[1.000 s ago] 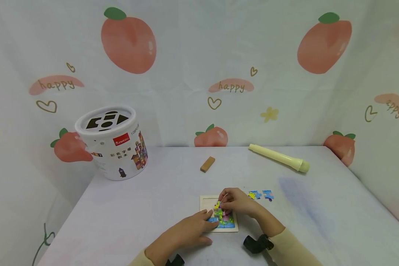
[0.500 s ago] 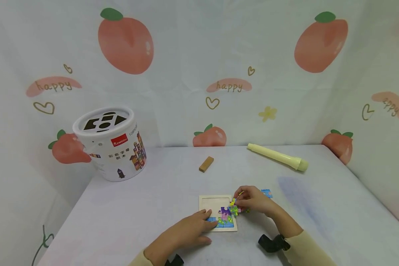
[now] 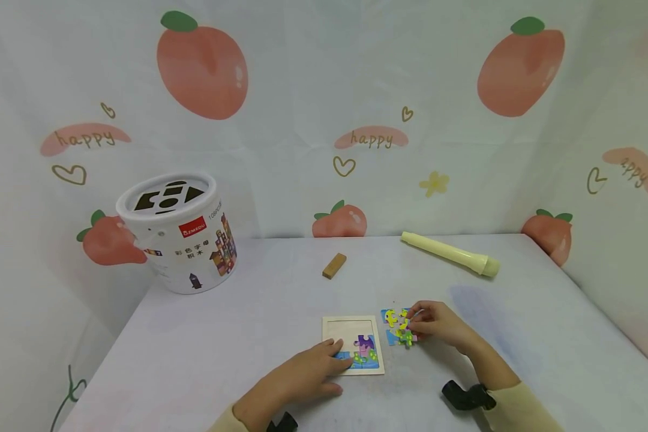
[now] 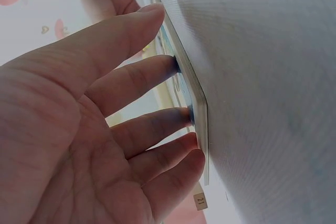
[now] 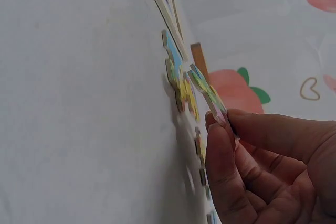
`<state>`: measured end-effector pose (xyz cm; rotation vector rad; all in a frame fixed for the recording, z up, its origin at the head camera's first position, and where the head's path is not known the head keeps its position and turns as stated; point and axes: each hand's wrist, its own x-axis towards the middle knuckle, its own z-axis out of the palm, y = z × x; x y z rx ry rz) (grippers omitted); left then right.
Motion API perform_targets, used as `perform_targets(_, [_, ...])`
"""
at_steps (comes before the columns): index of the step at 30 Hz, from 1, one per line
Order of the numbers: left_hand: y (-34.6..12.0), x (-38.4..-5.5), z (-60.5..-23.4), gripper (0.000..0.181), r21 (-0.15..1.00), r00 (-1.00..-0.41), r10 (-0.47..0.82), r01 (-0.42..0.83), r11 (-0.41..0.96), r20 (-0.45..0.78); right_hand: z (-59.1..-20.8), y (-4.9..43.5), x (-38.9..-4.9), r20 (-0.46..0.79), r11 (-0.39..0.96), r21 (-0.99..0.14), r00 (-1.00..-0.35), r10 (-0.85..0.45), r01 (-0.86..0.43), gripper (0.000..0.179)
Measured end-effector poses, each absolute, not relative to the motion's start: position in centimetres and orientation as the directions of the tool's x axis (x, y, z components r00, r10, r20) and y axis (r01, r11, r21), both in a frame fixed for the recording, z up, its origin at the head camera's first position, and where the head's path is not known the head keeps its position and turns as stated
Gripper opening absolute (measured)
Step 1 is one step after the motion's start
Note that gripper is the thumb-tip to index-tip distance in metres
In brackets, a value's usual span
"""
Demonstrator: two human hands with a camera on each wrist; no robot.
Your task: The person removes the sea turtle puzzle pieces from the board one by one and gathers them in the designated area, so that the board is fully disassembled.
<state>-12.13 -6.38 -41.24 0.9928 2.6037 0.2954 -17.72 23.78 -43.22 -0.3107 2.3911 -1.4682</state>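
Observation:
A small wooden jigsaw tray [image 3: 345,319] lies on the table, its lower part filled with blue, green and purple pieces [image 3: 365,345]. My left hand [image 3: 309,372] rests its fingertips on the tray's lower left; the left wrist view shows the fingers spread along the tray's edge [image 4: 195,95]. Just right of the tray, my right hand [image 3: 440,325] pinches a green, blue and pink jigsaw piece [image 5: 206,88] between thumb and fingertips, raised off the table. Under and beside it lie several loose jigsaw pieces [image 3: 391,317], partly hidden by that hand.
Behind the tray lies a brown wooden block [image 3: 335,266]. A pale yellow tube with a wider end [image 3: 450,254] is at the back right. At the back left stands a white bucket [image 3: 186,252] with shaped holes in its lid. A printed cloth hangs behind the table.
From over the tray, my right hand has moved right to the loose pieces, carrying the pinched jigsaw piece. The purple piece in the tray is now uncovered. My left hand stays in place.

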Motion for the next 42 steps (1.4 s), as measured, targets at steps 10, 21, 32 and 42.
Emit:
perform_targets(10, [-6.4,-12.1,-41.3,0.05,0.306,-0.698,0.676,0.607,0.734,-0.235,-43.3,25.0,-17.2,-0.176,0.464,-0.886,-0.931,-0.319,0.009,0.025])
perform_targets(21, [-6.5,-12.2,-41.3,0.05,0.313,-0.695,0.681,0.61,0.728,-0.23,-43.4,25.1,-17.1,-0.173,0.511,-0.86,-0.943,-0.286,0.003,0.025])
perform_targets(32, [-6.5,-12.2,-41.3,0.05,0.315,-0.692,0.682,0.61,0.727,-0.235,-43.3,25.0,-15.3,-0.037,0.691,-0.71,-0.973,-0.227,-0.134,0.038])
perform_targets(42, [-6.4,-12.2,-41.3,0.05,0.312,-0.697,0.674,0.602,0.735,-0.245,-44.0,24.0,-14.9,0.041,0.756,-0.63,-0.98,-0.195,-0.177,0.041])
